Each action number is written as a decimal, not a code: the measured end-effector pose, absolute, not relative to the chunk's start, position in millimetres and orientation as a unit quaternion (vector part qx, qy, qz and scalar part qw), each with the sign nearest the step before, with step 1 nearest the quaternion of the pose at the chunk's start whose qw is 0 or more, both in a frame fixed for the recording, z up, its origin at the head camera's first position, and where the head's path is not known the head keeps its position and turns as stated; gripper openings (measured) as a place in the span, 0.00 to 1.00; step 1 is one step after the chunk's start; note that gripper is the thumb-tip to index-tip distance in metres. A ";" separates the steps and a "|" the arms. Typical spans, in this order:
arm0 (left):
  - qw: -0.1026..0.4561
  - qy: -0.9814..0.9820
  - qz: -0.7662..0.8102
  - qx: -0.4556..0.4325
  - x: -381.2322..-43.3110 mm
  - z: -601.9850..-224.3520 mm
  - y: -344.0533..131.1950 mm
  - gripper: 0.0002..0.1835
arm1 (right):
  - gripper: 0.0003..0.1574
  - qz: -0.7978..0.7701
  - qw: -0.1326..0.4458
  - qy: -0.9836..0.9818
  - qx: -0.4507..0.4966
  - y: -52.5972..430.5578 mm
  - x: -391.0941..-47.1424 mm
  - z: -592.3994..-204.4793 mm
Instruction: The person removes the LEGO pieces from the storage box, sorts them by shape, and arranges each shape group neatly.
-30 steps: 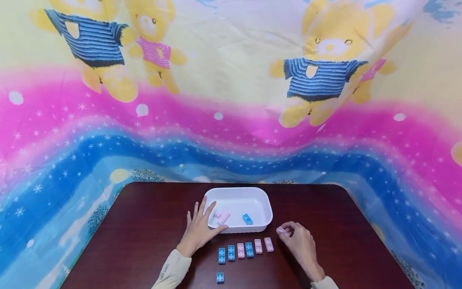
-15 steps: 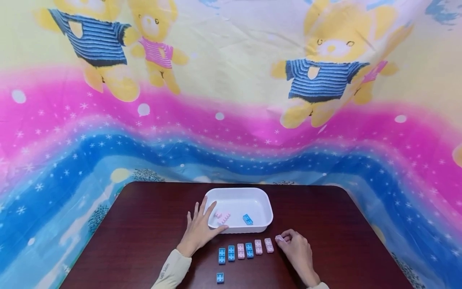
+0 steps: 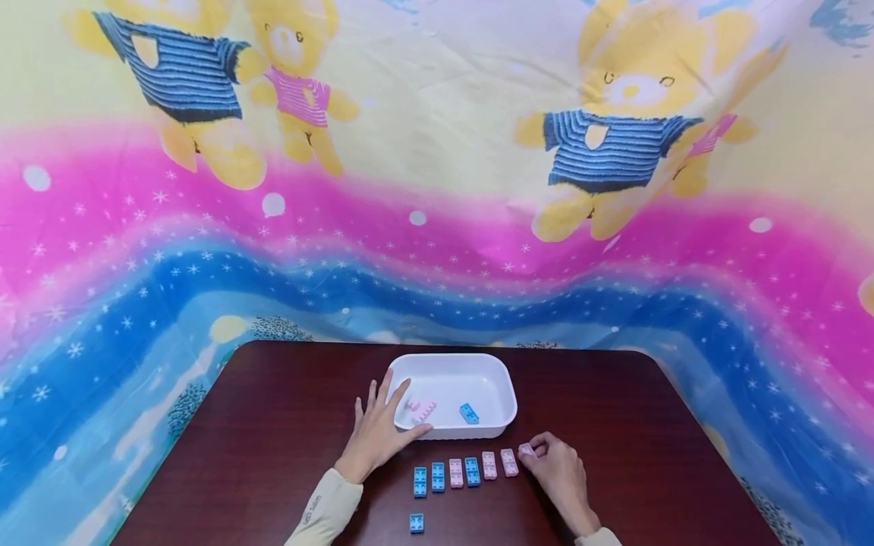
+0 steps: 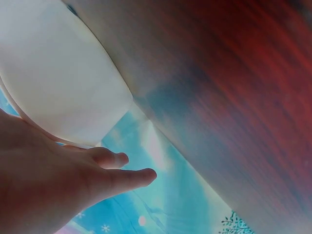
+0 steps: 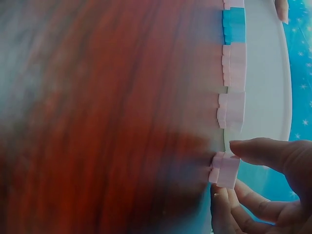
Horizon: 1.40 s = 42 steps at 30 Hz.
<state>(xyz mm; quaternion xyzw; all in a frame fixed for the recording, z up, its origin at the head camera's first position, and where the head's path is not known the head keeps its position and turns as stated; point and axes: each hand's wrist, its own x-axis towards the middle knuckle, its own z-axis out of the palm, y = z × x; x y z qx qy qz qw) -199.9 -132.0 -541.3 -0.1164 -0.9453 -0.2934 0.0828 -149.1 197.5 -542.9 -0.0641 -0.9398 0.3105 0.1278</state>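
Note:
My right hand (image 3: 561, 472) pinches a pink toy building brick (image 3: 525, 450) between thumb and fingers at the right end of a row of bricks. In the right wrist view this brick (image 5: 227, 170) stands low over the table, studs facing left in the picture, with a gap to its pink neighbour (image 5: 231, 111). My left hand (image 3: 374, 438) rests spread on the left side of a white plastic tray (image 3: 456, 378), thumb along its front rim and index finger over the left rim. In the left wrist view the left hand (image 4: 53, 180) has straight fingers beside the tray wall (image 4: 63, 73).
The row holds several blue and pink bricks, including a blue brick (image 3: 419, 481) at its left end. A smaller blue brick (image 3: 416, 523) lies nearer the front. Inside the tray are pink pieces (image 3: 425, 412) and a blue brick (image 3: 468, 413). A printed cloth (image 3: 437, 258) hangs behind the table.
My right hand has come down and slightly left with the pink brick, closer to the end of the row, and the brick has turned more upright. The left hand and tray stay put.

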 end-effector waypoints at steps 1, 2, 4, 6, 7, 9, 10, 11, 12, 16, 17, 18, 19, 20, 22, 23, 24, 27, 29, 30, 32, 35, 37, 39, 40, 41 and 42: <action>0.085 -0.945 -0.294 -0.117 -199.6 -540.9 -132.0 0.54 | 0.12 0.309 0.127 -0.940 -0.063 197.5 -149.3 -543.3; 0.088 -0.945 -0.293 -0.118 -199.5 -540.9 -132.0 0.54 | 0.13 0.309 0.126 -0.941 -0.063 197.4 -149.5 -543.5; 0.094 -0.943 -0.295 -0.119 -199.1 -540.7 -132.0 0.54 | 0.14 0.309 0.123 -0.941 -0.063 197.5 -150.1 -544.4; 0.094 -0.943 -0.295 -0.120 -199.4 -540.5 -132.0 0.54 | 0.14 0.309 0.120 -0.941 -0.065 197.8 -150.3 -544.9; 0.091 -0.944 -0.295 -0.119 -199.7 -540.6 -131.8 0.54 | 0.14 0.309 0.119 -0.941 -0.065 197.8 -150.2 -545.0; 0.085 -0.944 -0.296 -0.117 -200.1 -540.6 -131.8 0.54 | 0.14 0.310 0.115 -0.941 -0.068 198.1 -150.1 -545.4; 0.083 -0.944 -0.296 -0.117 -200.5 -540.8 -131.8 0.54 | 0.14 0.310 0.114 -0.941 -0.069 198.1 -149.8 -545.4; 0.081 -0.944 -0.296 -0.117 -200.8 -540.7 -131.7 0.54 | 0.14 0.311 0.114 -0.941 -0.070 198.1 -149.5 -545.3; 0.079 -0.945 -0.296 -0.116 -201.0 -540.7 -131.6 0.54 | 0.14 0.311 0.114 -0.941 -0.070 198.1 -149.3 -545.2; 0.082 -0.944 -0.298 -0.116 -201.1 -541.8 -131.8 0.54 | 0.14 0.307 0.110 -0.942 -0.074 197.8 -148.9 -544.6; 0.081 -0.944 -0.298 -0.116 -200.9 -541.7 -131.7 0.54 | 0.14 0.305 0.109 -0.943 -0.075 197.8 -148.7 -544.4; 0.080 -0.944 -0.298 -0.116 -200.7 -541.9 -131.7 0.54 | 0.14 0.303 0.108 -0.944 -0.077 197.5 -148.4 -544.0; 0.078 -0.944 -0.298 -0.116 -200.5 -541.7 -131.6 0.54 | 0.14 0.302 0.108 -0.944 -0.080 197.4 -147.9 -543.5; 0.078 -0.944 -0.300 -0.117 -200.3 -541.6 -131.6 0.54 | 0.14 0.300 0.107 -0.944 -0.083 197.4 -147.3 -542.8; 0.077 -0.943 -0.300 -0.119 -199.9 -541.2 -131.5 0.53 | 0.14 0.300 0.110 -0.944 -0.086 197.8 -145.8 -541.1; 0.076 -0.944 -0.299 -0.119 -199.9 -541.1 -131.5 0.53 | 0.14 0.300 0.111 -0.943 -0.088 198.2 -145.1 -539.7; 0.078 -0.943 -0.300 -0.120 -200.0 -541.2 -131.5 0.54 | 0.14 0.301 0.112 -0.943 -0.088 198.5 -144.6 -538.2; 0.078 -0.944 -0.297 -0.118 -200.6 -541.1 -131.4 0.54 | 0.16 0.301 0.121 -0.942 -0.085 200.5 -144.2 -531.6; 0.080 -0.944 -0.297 -0.117 -200.7 -541.1 -131.4 0.54 | 0.17 0.302 0.130 -0.941 -0.078 201.6 -144.8 -526.1; 0.080 -0.944 -0.297 -0.117 -200.8 -541.2 -131.5 0.54 | 0.18 0.303 0.134 -0.941 -0.074 202.2 -145.3 -523.4; 0.080 -0.945 -0.296 -0.117 -200.9 -541.4 -131.6 0.54 | 0.18 0.303 0.140 -0.940 -0.071 202.9 -146.0 -517.4; 0.082 -0.943 -0.298 -0.121 -200.4 -541.5 -132.3 0.53 | 0.18 0.306 0.146 -0.939 -0.062 203.8 -148.0 -509.8; 0.083 -0.943 -0.299 -0.123 -199.8 -541.1 -132.6 0.54 | 0.18 0.307 0.147 -0.938 -0.058 203.7 -149.2 -504.8; 0.085 -0.942 -0.300 -0.123 -199.3 -540.6 -132.7 0.54 | 0.18 0.309 0.148 -0.938 -0.054 203.5 -150.8 -500.8; 0.083 -0.943 -0.299 -0.122 -199.4 -540.3 -132.6 0.54 | 0.18 0.308 0.149 -0.938 -0.051 203.1 -151.7 -499.0; 0.083 -0.943 -0.299 -0.121 -199.4 -540.2 -132.6 0.54 | 0.18 0.308 0.149 -0.938 -0.050 202.7 -152.3 -497.0; 0.083 -0.943 -0.298 -0.121 -199.4 -540.2 -132.5 0.54 | 0.18 0.307 0.151 -0.939 -0.046 202.2 -153.2 -495.3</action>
